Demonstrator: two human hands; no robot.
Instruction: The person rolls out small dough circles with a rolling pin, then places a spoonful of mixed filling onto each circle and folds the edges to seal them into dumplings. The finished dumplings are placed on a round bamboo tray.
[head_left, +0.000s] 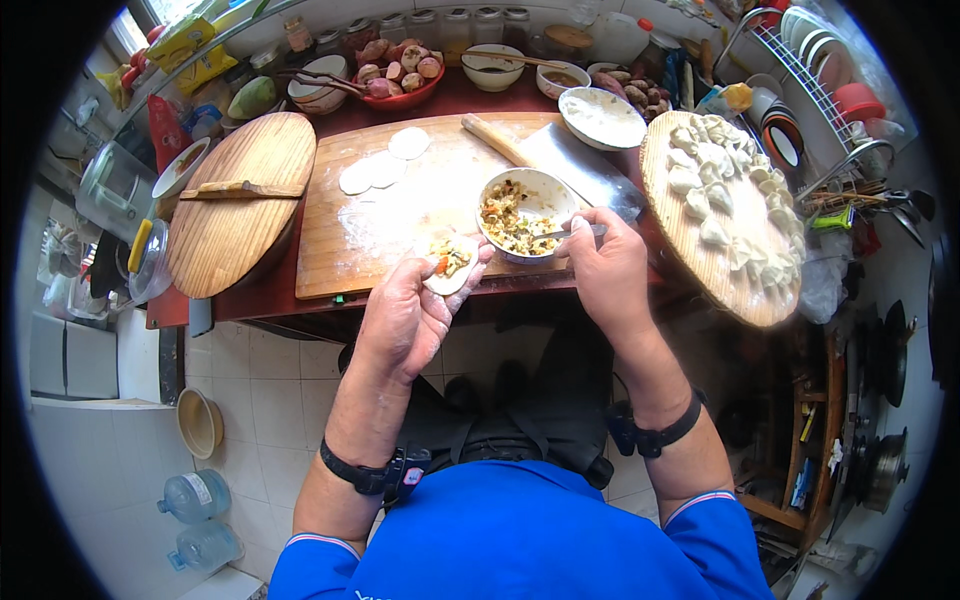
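In my floury left hand (405, 319) lies a round dumpling wrapper (448, 283) topped with a heap of chopped filling (450, 259). My right hand (609, 266) grips a metal spoon (559, 234), its tip down in a white bowl (541, 196) of the same filling. That bowl sits on a floured wooden board (442, 202). Several flat wrappers (373, 171) lie at the board's back left, some overlapping. Behind the bowl, a wooden rolling pin (499, 141) rests beside a broad metal blade (589, 169).
At right, a round wooden lid (675, 217) carries many shaped dumplings (709, 180). Another handled wooden lid (244, 225) leans at left. Behind the board stand a bowl of white flour (602, 116), a bowl with chopsticks (493, 69) and a red basin (405, 97) of root vegetables.
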